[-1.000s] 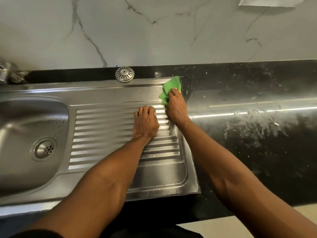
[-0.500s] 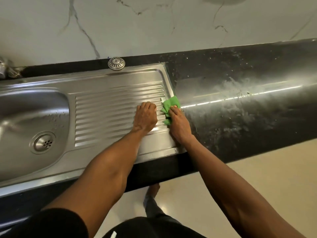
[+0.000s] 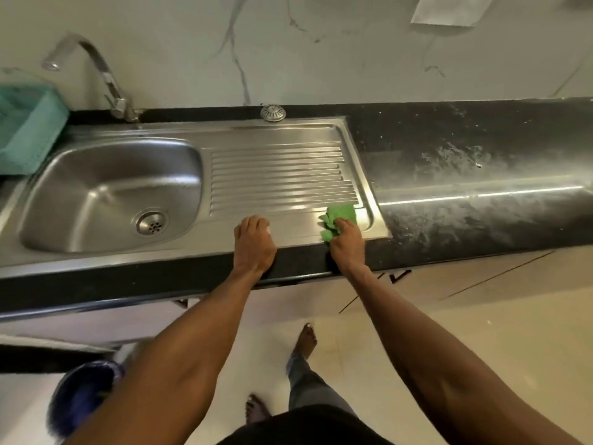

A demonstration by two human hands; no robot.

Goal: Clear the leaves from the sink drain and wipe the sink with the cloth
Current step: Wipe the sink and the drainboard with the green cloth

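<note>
The steel sink (image 3: 106,162) has a basin on the left with its drain (image 3: 151,222) free of leaves, and a ribbed drainboard (image 3: 279,175) on the right. My right hand (image 3: 348,245) holds a bunched green cloth (image 3: 341,215) against the drainboard's front right corner. My left hand (image 3: 255,244) rests on the sink's front edge with its fingers curled under, nothing visible in it. The round strainer cap (image 3: 272,112) lies behind the drainboard on the black counter.
The black counter (image 3: 481,175) to the right carries white smears. A curved tap (image 3: 106,81) stands behind the basin, with a teal basket (image 3: 25,130) at far left. A blue tub (image 3: 81,396) sits on the tiled floor beside my bare feet.
Both hands have slid back toward the front edge of the drainboard, the cloth travelling from the back right corner to the front right. My head has pulled back, revealing tap, basket and floor.
</note>
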